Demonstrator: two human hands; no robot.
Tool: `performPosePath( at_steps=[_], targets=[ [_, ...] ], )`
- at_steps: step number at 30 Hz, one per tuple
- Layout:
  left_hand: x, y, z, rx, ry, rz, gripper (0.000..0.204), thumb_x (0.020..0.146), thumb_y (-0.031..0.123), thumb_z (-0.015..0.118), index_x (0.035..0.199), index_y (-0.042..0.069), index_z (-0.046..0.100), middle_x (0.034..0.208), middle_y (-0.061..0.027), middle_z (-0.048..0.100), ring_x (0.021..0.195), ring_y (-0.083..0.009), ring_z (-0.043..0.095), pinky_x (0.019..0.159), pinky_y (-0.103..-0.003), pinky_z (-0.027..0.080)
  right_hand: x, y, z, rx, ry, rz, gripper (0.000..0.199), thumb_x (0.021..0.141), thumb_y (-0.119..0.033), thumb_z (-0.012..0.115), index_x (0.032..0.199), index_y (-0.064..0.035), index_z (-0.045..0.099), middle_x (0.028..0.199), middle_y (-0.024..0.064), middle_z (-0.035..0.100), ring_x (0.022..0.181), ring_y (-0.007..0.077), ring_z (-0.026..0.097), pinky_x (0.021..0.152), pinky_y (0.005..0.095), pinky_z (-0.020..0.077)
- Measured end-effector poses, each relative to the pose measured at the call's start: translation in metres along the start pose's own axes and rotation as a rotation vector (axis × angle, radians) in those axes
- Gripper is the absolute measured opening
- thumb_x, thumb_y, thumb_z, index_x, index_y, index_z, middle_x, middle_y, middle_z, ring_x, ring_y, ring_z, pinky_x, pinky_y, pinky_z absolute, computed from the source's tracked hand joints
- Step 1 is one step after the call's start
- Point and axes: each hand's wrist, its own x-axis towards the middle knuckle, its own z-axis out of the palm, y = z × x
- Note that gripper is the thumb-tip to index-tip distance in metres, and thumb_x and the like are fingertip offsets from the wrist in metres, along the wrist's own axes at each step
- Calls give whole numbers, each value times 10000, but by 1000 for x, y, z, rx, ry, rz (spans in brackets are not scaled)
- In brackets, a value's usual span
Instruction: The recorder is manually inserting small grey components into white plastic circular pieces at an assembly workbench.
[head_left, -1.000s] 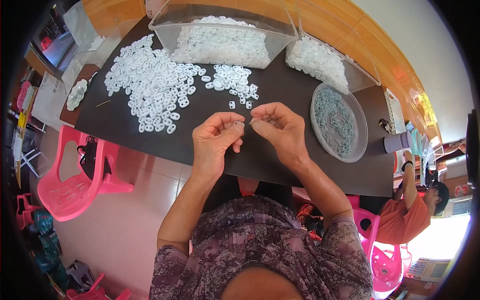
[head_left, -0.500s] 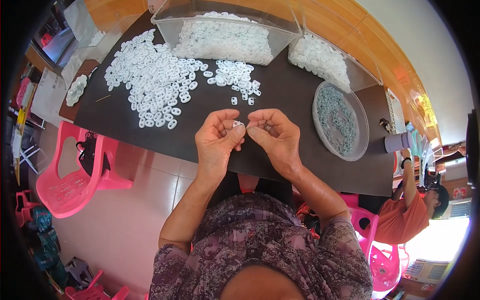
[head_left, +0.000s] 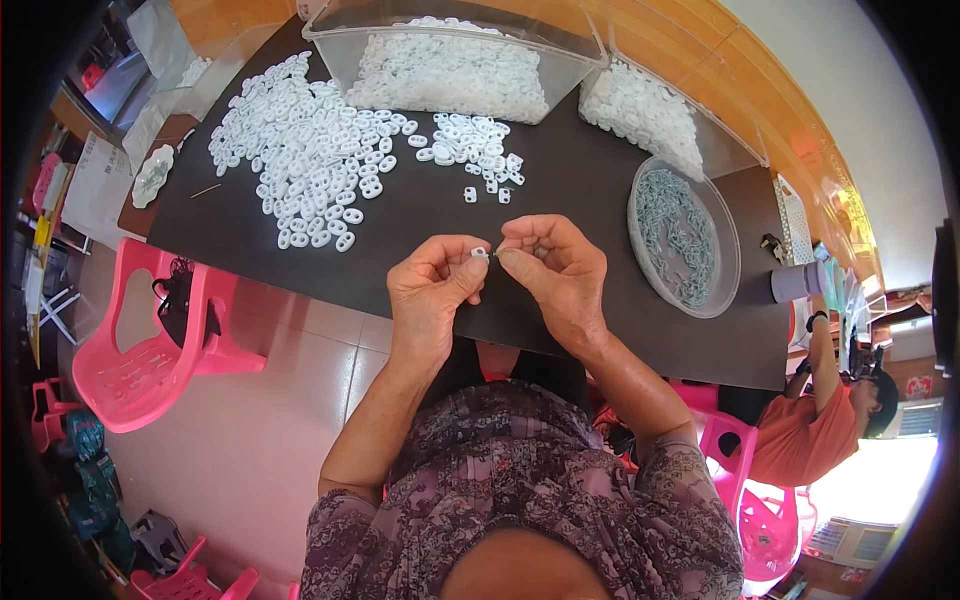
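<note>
Over the table's near edge, my left hand (head_left: 432,290) is closed in a pinch on a small white plastic piece with a hole (head_left: 479,253). Just right of it, my right hand (head_left: 558,275) also pinches with thumb and forefinger. A tiny thin bit shows at its fingertips, too small to name. Beyond my hands lies a small heap of white two-hole pieces (head_left: 462,140), with a couple set apart nearest me. To the left spreads a larger pile of oval white two-hole pieces (head_left: 315,165). A round clear tray (head_left: 722,285) at the right holds a tangle of grey-green thin parts (head_left: 668,230).
Two clear plastic bins, one large (head_left: 560,85) and one at right (head_left: 722,150), hold white pieces along the dark table's (head_left: 420,210) far side. A thin stick (head_left: 206,194) lies left. A pink chair (head_left: 150,350) stands at left; another person (head_left: 805,430) sits at right.
My right hand has shifted slightly right, widening the gap between my fingertips. The white piece stays in my left hand, and its face shows more plainly.
</note>
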Motion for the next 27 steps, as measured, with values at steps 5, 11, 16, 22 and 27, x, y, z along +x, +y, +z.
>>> performPosePath(
  at_steps=[5,11,16,22,27],
  targets=[
    [-5,2,4,4,26,-28,121,839,59,611,925,-26,608,769,-43,600,615,-84,522,533,-197,418,-2,1,2,-28,0,10,216,816,26,600,1028,33,560,887,47,599,819,82,557,758,217,451],
    [-9,1,5,42,31,-45,105,864,90,592,903,-7,594,775,-41,597,615,-77,522,528,-193,414,-5,1,4,29,-13,12,211,820,24,595,1027,33,557,883,46,598,807,84,561,746,216,455],
    [-11,0,6,57,32,-39,111,866,102,594,908,0,594,777,-36,596,613,-73,518,526,-189,409,-8,5,4,24,-9,-2,211,821,26,593,1029,27,557,877,41,594,804,83,559,740,215,455],
    [-15,-3,13,145,67,43,82,881,91,575,891,10,585,760,5,568,611,-43,488,519,-170,387,-11,7,5,-1,5,-30,210,823,36,586,1031,25,557,876,32,586,803,74,551,730,210,451],
    [-17,-10,16,262,141,182,42,856,23,578,838,-14,578,737,-13,545,606,-64,483,526,-193,399,-12,9,6,-32,-2,-52,181,823,42,585,1002,23,571,862,15,580,791,59,539,715,194,442]
  ],
)
